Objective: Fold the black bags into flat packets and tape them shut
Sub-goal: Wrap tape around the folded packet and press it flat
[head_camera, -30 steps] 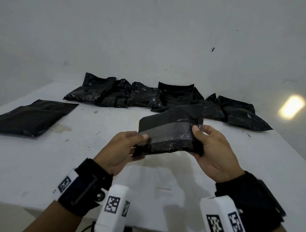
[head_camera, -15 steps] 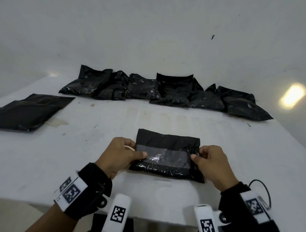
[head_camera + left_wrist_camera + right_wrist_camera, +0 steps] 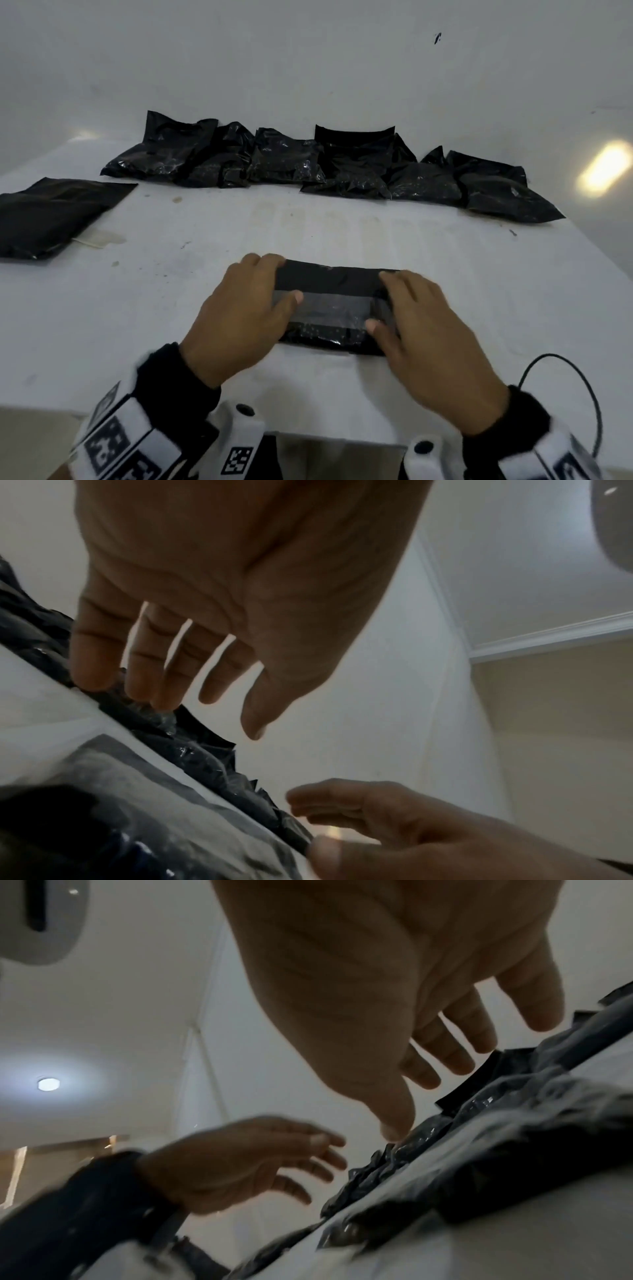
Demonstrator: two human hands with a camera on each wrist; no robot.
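The left hand (image 3: 239, 315) lies spread over the nine o'clock end of the folded packet (image 3: 334, 305), fingers straight and a little apart, thumb laid along the strip of tape (image 3: 334, 306). The left wrist view shows the fingertips (image 3: 137, 680) meeting the crinkled plastic with no curl round it. The right hand (image 3: 431, 339) mirrors this at the three o'clock end: fingers extended over the far edge, thumb resting on the tape's end, nothing pinched. Both hands seem to be pressing flat, likely to seat the adhesive and squeeze air from the folds so the packet keeps its shape.

The packet sits on the white surface (image 3: 171, 308) at about six o'clock, directly before the person. It is a low rectangle of glossy black film, finely wrinkled and catching small glints; the tape crosses it lengthwise as a duller, greyish, translucent band.

Further out, at twelve o'clock along the wall, a row of black bags (image 3: 325, 168) lies slumped and overlapping, puffier and more creased than the packet. Whether they are already sealed cannot be told. At ten o'clock a flat black bag (image 3: 51, 216) lies apart, smoother, with a pale scrap (image 3: 97, 238) touching its near corner. The surface is matt, scuffed and faintly stained. A thin black cable (image 3: 596, 404) loops off the edge at four o'clock.
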